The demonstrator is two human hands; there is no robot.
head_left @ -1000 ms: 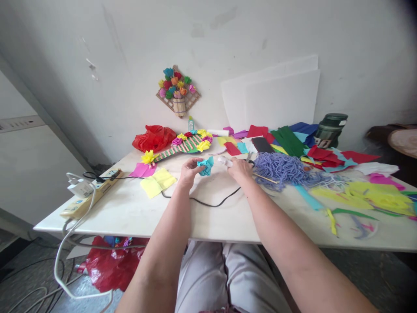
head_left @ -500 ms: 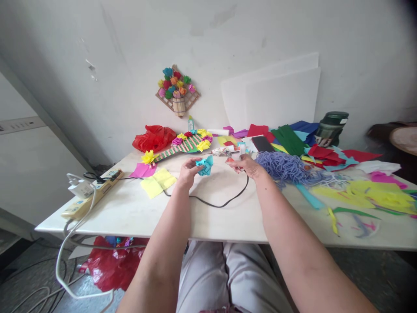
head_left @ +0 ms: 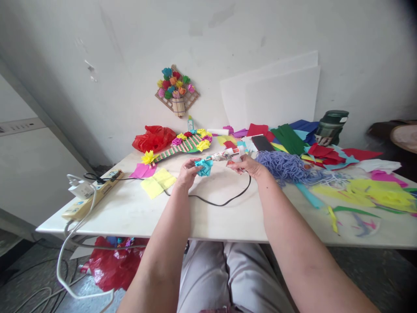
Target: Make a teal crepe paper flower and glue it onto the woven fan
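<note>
Between the fingers of my left hand (head_left: 188, 172) is a blue crepe paper flower (head_left: 204, 168). My right hand (head_left: 243, 165) is closed round the handle of a hot glue gun (head_left: 224, 154), whose nozzle points left. The nozzle tip is at the upper edge of the blue flower; whether it touches the paper I cannot tell. A black cord (head_left: 224, 204) runs from the gun's handle across the table. Behind my hands lies a green striped, guitar-shaped craft piece (head_left: 182, 149) with yellow, pink and red paper flowers on it.
A power strip (head_left: 94, 198) with a white charger sits on the table's left side. Yellow paper squares (head_left: 158, 182) lie beside my left hand. To the right are purple yarn (head_left: 283, 167), a black phone (head_left: 261, 144), coloured paper (head_left: 288, 139) and a dark green flask (head_left: 330, 127).
My right hand has brought the glue gun slightly left and down, so its nozzle is now at the blue flower. The left hand has hardly moved.
</note>
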